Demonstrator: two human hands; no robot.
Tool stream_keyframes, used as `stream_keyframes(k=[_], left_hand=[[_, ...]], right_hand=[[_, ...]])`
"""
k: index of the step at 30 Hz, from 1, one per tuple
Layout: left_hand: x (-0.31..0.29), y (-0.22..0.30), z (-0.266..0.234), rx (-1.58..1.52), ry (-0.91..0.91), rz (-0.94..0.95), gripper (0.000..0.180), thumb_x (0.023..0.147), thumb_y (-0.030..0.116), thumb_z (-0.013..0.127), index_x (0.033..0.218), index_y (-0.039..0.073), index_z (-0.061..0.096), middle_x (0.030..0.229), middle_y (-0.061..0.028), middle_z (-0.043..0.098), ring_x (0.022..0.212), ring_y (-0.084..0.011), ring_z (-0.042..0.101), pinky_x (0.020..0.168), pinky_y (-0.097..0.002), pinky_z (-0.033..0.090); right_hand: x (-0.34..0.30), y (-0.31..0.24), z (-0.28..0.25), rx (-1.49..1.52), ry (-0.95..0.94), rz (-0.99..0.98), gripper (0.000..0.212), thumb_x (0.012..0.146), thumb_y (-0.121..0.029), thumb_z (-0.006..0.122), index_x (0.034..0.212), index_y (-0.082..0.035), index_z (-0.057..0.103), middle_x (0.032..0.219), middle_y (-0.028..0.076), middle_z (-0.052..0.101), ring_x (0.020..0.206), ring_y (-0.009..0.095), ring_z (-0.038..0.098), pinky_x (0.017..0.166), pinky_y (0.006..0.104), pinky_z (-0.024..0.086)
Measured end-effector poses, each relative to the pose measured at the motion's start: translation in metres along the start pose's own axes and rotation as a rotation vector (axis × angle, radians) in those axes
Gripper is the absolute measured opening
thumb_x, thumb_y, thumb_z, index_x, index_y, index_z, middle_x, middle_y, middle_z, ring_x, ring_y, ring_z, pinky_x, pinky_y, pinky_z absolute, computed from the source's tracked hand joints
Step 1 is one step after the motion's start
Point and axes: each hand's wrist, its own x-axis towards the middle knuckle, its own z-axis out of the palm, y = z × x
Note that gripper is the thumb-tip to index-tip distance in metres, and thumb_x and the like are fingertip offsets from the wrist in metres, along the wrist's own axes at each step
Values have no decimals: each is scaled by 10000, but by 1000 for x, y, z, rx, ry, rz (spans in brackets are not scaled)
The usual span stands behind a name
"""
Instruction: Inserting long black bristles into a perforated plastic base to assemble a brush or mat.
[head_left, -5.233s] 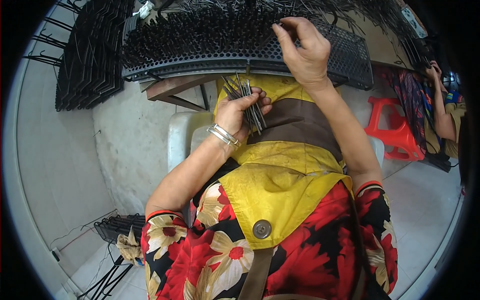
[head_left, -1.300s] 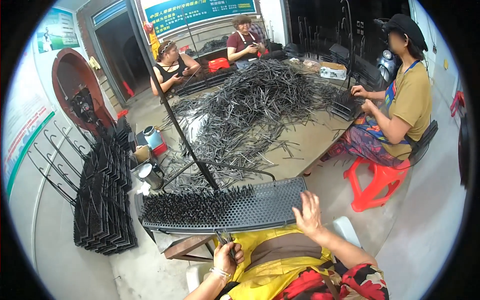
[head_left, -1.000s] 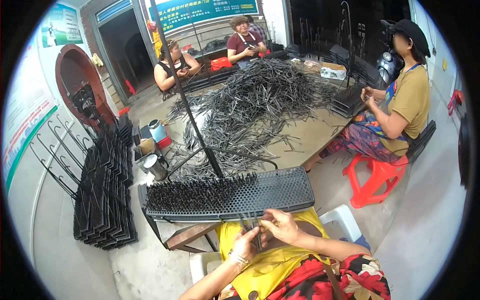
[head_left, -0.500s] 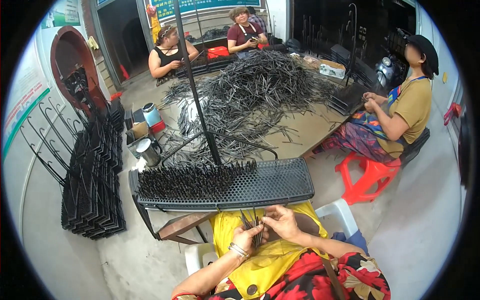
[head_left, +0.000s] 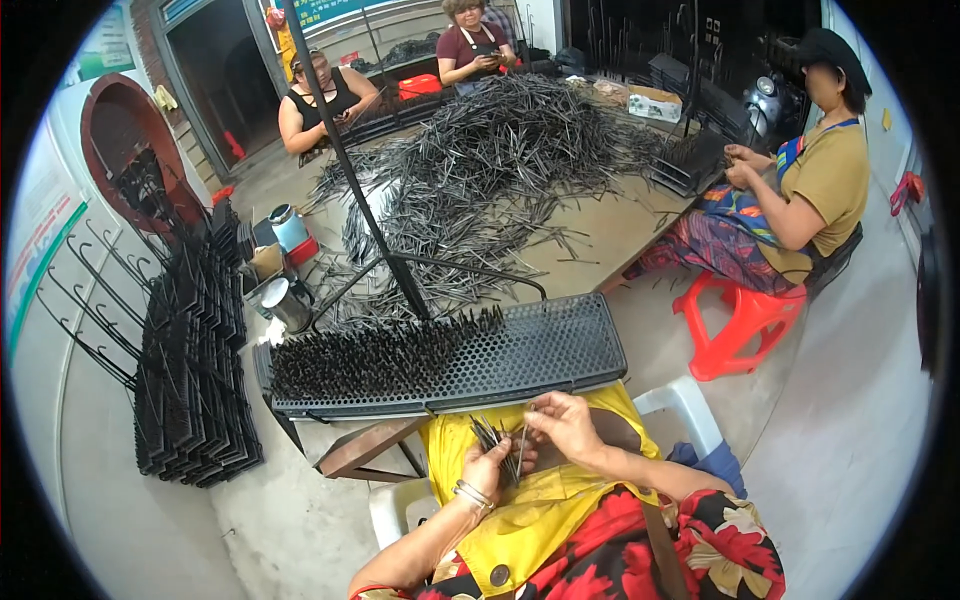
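Note:
My left hand (head_left: 487, 470) is closed around a small bundle of thin dark sticks (head_left: 487, 433), which point up and away from me. My right hand (head_left: 568, 428) pinches the upper end of a single stick (head_left: 524, 440) just right of the bundle. Just beyond my hands lies a black perforated tray (head_left: 545, 340), tilted a little. Short dark pieces (head_left: 365, 358) stand upright and close together in its left and middle holes, while bare holes show on the right. A yellow apron (head_left: 455, 440) covers my lap beneath both hands.
A big heap of loose dark sticks (head_left: 510, 150) covers the table (head_left: 610, 220). A dark pole (head_left: 345, 160) rises behind the tray. A metal mug (head_left: 285, 303) stands left. Stacked black racks (head_left: 195, 370) line the left wall. Three people sit around the table; a red stool (head_left: 735, 320) is at right.
The view has turned slightly, and the tray looks more tilted. My right hand has stayed close to the bundle, a single stick now showing clearly in its pinch. The person at far left has turned.

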Motion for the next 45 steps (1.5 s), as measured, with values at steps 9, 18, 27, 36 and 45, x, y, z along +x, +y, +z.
stream_keyframes(k=[9,18,27,36,45], left_hand=[[-13,-8,-14,646,-301,294,239,902,206,464,982,10,573,927,-49,602,866,-127,538,811,-266,420],[-14,-5,-1,186,-97,153,166,858,161,513,864,-4,532,719,-105,583,664,-201,573,636,-317,478],[9,23,-7,-2,35,72,100,831,130,547,850,52,487,635,-44,481,458,-136,427,390,-260,344],[11,28,-16,-131,-31,76,137,853,149,528,919,36,487,665,-54,478,484,-131,409,409,-249,314],[10,31,-15,-177,-22,119,213,858,134,505,1017,-4,477,755,-83,501,580,-171,458,468,-271,361]], right_hand=[[9,-19,-28,-1,109,-121,68,839,-62,538,837,4,552,666,43,592,558,84,550,505,206,453],[1,-21,-34,-87,97,-124,52,825,-42,545,802,2,559,660,35,589,560,84,547,495,212,445],[25,-58,-23,-226,156,-319,89,812,-39,573,839,45,576,709,78,603,598,113,559,539,225,459],[70,-53,-9,-350,106,-450,95,820,-20,565,874,57,577,762,82,617,652,105,579,574,209,463],[118,-48,11,-612,243,-881,81,806,-35,595,857,26,602,701,21,599,608,59,543,560,182,445]])
